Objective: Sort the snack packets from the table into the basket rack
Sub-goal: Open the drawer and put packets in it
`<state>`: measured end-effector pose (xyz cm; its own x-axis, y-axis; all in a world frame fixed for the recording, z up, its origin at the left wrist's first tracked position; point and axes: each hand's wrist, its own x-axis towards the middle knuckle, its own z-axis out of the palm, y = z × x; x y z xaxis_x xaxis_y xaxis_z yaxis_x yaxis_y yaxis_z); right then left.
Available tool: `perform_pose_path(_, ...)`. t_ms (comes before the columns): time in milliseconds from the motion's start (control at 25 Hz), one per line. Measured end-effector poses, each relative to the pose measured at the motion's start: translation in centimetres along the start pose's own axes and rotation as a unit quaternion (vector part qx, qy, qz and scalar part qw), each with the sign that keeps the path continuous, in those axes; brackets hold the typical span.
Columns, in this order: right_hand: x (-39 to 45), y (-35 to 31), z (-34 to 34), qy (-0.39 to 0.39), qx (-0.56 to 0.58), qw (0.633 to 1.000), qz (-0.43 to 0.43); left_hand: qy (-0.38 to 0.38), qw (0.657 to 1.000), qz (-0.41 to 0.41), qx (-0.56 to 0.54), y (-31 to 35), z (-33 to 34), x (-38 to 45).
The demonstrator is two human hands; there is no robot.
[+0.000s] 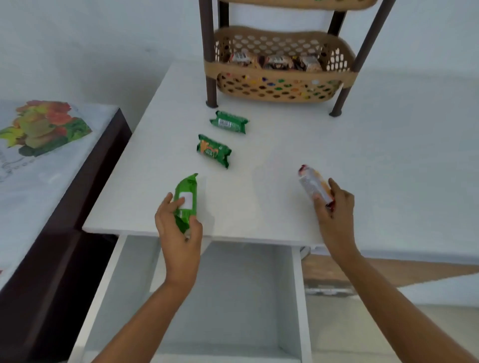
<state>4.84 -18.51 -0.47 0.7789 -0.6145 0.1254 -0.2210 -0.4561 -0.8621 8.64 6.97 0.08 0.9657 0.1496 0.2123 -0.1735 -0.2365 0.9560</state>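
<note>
A green packet is gripped in the left hand, with the fingers closed round its near end; a plain white label patch is seen on its upper face, but no writing can be read. A pale packet with red ends is clasped in the right hand, fingers closed round its near half; its print is blurred and cannot be made out. Both are held just over the near part of the white table.

Two more green packets are left lying on the table. A barcode panel is shown on the far one, near the rack's front left leg; orange lettering is shown on the nearer one, too small to be read.

The rack's lower basket is set at the far edge of the table, and several packets are seen inside, partly hidden by its perforated wall. The upper basket is cut off by the top of the frame.

The table's near edge runs just under the left hand, with an open white compartment below it. Bare tabletop is left between the hands and to the right of the green packets. A cloth with a fruit print is spread over dark furniture at the left.
</note>
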Motion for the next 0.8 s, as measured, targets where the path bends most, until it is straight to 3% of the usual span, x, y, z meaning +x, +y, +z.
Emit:
perform_pose_path(160,-11.6,-1.7,0.7,-0.108,-0.003,0.991,-0.073,-0.069,0.987,-0.125,-0.068,0.1,-6.5,-4.5)
perform_pose_path(360,-16.8,-1.3,5.0,-0.326,-0.087,0.936,0.100,-0.259,0.935,-0.219,0.105,-3.6,-7.5,-4.2)
perform_pose_path(560,-12.8,2.6,10.6,-0.322,-0.117,0.893,0.290,-0.279,0.887,-0.294,0.222,-8.7,-2.4,-2.4)
perform_pose_path(800,-10.6,7.5,14.9,-0.328,-0.235,0.852,0.334,-0.260,0.860,-0.342,0.275,-14.0,2.5,-2.6)
